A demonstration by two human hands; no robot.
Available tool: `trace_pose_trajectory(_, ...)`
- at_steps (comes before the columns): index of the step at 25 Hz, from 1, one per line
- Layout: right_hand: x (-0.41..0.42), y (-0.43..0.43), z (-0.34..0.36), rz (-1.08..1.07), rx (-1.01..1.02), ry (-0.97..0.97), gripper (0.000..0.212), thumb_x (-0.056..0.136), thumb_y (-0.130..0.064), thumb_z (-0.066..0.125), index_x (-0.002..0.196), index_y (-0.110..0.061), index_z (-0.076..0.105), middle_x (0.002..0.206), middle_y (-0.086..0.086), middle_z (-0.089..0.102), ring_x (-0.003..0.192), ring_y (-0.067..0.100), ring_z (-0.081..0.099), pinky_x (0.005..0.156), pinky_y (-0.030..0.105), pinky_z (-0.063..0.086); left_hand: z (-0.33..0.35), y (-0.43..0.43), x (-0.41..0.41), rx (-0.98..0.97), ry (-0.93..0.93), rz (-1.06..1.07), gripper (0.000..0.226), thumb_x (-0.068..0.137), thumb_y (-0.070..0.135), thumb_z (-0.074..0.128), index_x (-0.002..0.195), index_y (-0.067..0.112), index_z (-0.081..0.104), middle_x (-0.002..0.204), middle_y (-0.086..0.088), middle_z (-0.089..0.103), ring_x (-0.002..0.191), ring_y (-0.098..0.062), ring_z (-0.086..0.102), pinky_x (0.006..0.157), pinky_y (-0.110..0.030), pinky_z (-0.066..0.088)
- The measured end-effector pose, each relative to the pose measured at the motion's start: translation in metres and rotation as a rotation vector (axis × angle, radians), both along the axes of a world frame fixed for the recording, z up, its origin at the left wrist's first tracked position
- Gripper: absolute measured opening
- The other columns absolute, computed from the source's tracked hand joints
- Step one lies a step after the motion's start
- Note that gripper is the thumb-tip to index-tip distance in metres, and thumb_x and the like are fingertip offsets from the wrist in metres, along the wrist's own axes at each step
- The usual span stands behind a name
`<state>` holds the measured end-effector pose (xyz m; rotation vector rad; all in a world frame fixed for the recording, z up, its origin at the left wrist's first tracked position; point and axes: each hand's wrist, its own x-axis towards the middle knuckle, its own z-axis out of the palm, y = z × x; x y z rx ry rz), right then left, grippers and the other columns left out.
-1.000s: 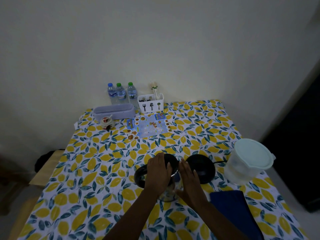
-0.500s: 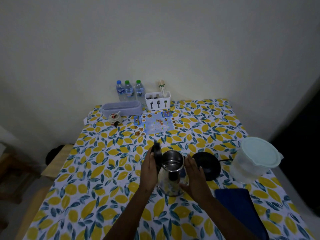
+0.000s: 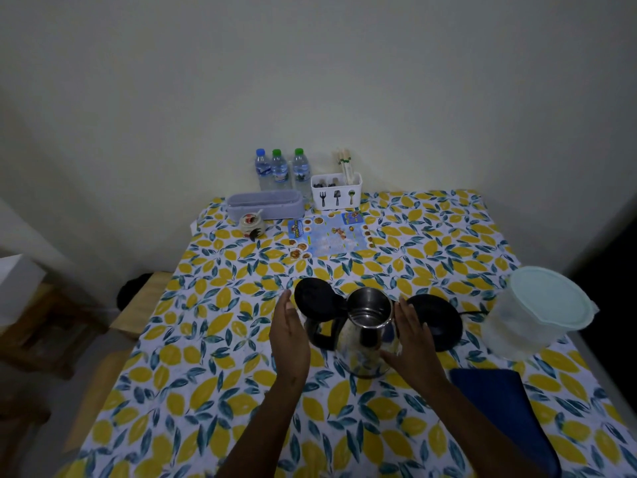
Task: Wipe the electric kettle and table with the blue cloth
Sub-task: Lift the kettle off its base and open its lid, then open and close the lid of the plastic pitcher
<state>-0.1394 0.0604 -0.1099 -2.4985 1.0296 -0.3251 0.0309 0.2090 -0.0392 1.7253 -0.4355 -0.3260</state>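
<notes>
A steel electric kettle point(image 3: 362, 336) stands on the lemon-print table point(image 3: 213, 384) with its black lid point(image 3: 315, 298) swung wide to the left. My left hand point(image 3: 289, 334) hovers flat beside the lid and handle, fingers apart, not gripping. My right hand point(image 3: 412, 343) rests against the kettle's right side, thumb on its front. The kettle's black round base point(image 3: 437, 320) lies just right of it. The folded blue cloth point(image 3: 499, 405) lies on the table at the near right, by my right forearm.
A lidded translucent plastic container point(image 3: 541, 312) stands at the right edge. At the back are three water bottles point(image 3: 281, 169), a white cutlery holder point(image 3: 336, 191), a lilac box point(image 3: 265, 205), a small jar point(image 3: 251, 224) and a printed sheet point(image 3: 331, 236). A wooden bench point(image 3: 138, 301) sits left.
The kettle's lid went from closed under my left hand to fully swung back. My left hand has let go and drawn off to the left; my right hand stays on the kettle's side.
</notes>
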Motion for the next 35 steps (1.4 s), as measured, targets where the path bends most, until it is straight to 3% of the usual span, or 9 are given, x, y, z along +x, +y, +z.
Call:
trace_pose_trajectory(3, -0.007, 0.012, 0.002, -0.012, 0.011, -0.075, 0.092, 0.083, -0.042, 0.068, 0.151, -0.017, 0.011, 0.158, -0.006, 0.0, 0.145, 0.013, -0.006, 0.117, 0.05, 0.012, 0.011, 0.004, 0.0, 0.08, -0.394, -0.056, 0.046, 0.1, 0.031, 0.038, 0.144, 0.018, 0.038, 0.151, -0.003, 0.04, 0.142, -0.013, 0.031, 0.114, -0.032, 0.03)
trace_pose_trajectory(8, -0.046, 0.036, 0.005, -0.122, 0.007, -0.158, 0.083, 0.086, -0.04, 0.065, 0.15, -0.023, 0.015, 0.157, -0.009, 0.008, 0.147, 0.012, 0.001, 0.116, 0.038, 0.009, 0.013, -0.012, -0.028, 0.131, -0.615, -0.358, 0.044, 0.1, 0.032, 0.041, 0.142, 0.018, 0.039, 0.151, 0.001, 0.04, 0.143, -0.003, 0.021, 0.117, -0.025, 0.022)
trace_pose_trajectory(14, -0.128, 0.032, 0.003, -0.411, 0.088, -0.19, 0.077, 0.088, -0.035, 0.065, 0.149, -0.018, 0.021, 0.156, -0.004, 0.018, 0.145, 0.011, 0.008, 0.119, 0.04, 0.013, -0.002, -0.068, -0.104, 0.182, -0.584, -0.778, 0.046, 0.1, 0.037, 0.042, 0.144, 0.023, 0.037, 0.154, 0.007, 0.035, 0.142, 0.0, 0.018, 0.117, -0.027, 0.023)
trace_pose_trajectory(19, -0.199, 0.001, 0.002, -0.637, 0.132, -0.226, 0.064, 0.089, -0.026, 0.064, 0.144, -0.008, 0.035, 0.154, 0.011, 0.032, 0.144, 0.026, 0.025, 0.116, 0.042, 0.024, -0.016, -0.119, -0.162, 0.196, -0.579, -1.006, 0.054, 0.099, 0.036, 0.046, 0.148, 0.022, 0.029, 0.157, 0.005, 0.028, 0.142, 0.0, 0.012, 0.117, -0.028, 0.023)
trace_pose_trajectory(24, -0.258, -0.051, 0.008, -0.734, 0.13, -0.349, 0.054, 0.091, -0.02, 0.061, 0.14, -0.008, 0.041, 0.148, 0.014, 0.041, 0.137, 0.028, 0.037, 0.111, 0.045, 0.035, -0.017, -0.177, -0.215, 0.238, -0.565, -1.095, 0.057, 0.098, 0.04, 0.047, 0.148, 0.025, 0.027, 0.158, 0.005, 0.027, 0.146, -0.01, 0.019, 0.115, -0.025, 0.022)
trace_pose_trajectory(28, -0.28, -0.115, 0.014, -0.786, 0.143, -0.461, 0.039, 0.093, -0.017, 0.057, 0.13, -0.005, 0.05, 0.132, 0.015, 0.055, 0.122, 0.029, 0.051, 0.1, 0.03, 0.035, -0.019, -0.22, -0.236, 0.247, -0.647, -1.067, 0.054, 0.098, 0.037, 0.047, 0.147, 0.021, 0.031, 0.157, 0.001, 0.03, 0.147, -0.015, 0.021, 0.12, -0.037, 0.026)
trace_pose_trajectory(32, -0.279, -0.186, 0.018, -0.766, 0.265, -0.562, 0.031, 0.097, -0.021, 0.051, 0.124, -0.006, 0.054, 0.125, 0.011, 0.059, 0.112, 0.022, 0.055, 0.098, 0.033, 0.042, -0.016, -0.264, -0.253, 0.345, -0.813, -1.051, 0.061, 0.097, 0.043, 0.045, 0.148, 0.016, 0.026, 0.159, -0.006, 0.024, 0.149, -0.023, 0.012, 0.122, -0.046, 0.015)
trace_pose_trajectory(35, -0.265, -0.227, 0.019, -0.622, 0.425, -0.595, 0.019, 0.098, -0.033, 0.047, 0.107, -0.021, 0.058, 0.104, -0.006, 0.061, 0.095, 0.007, 0.056, 0.08, 0.01, 0.039, -0.021, -0.288, -0.263, 0.548, -0.893, -1.047, 0.084, 0.089, 0.061, 0.046, 0.151, 0.014, 0.015, 0.162, -0.011, 0.011, 0.15, -0.03, 0.002, 0.121, -0.048, 0.004)
